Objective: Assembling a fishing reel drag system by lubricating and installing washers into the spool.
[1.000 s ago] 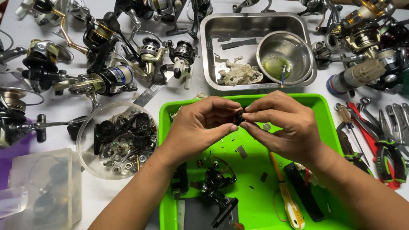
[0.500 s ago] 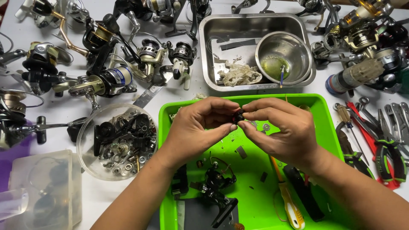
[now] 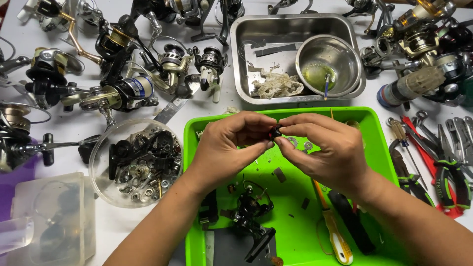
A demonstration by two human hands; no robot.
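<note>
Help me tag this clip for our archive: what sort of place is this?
Probably a fishing-reel repair bench. Many spinning reels crowd the white table, a clear bowl of small parts sits beside a green tray, and pliers lie alongside. Both hands pinch a small dark part.

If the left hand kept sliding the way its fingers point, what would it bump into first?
The left hand points right, at the right hand. Its fingertips already pinch the small dark part held between both hands, so that part comes first, then the right hand's fingers just behind it. Both hands seem level above the green tray.
</note>
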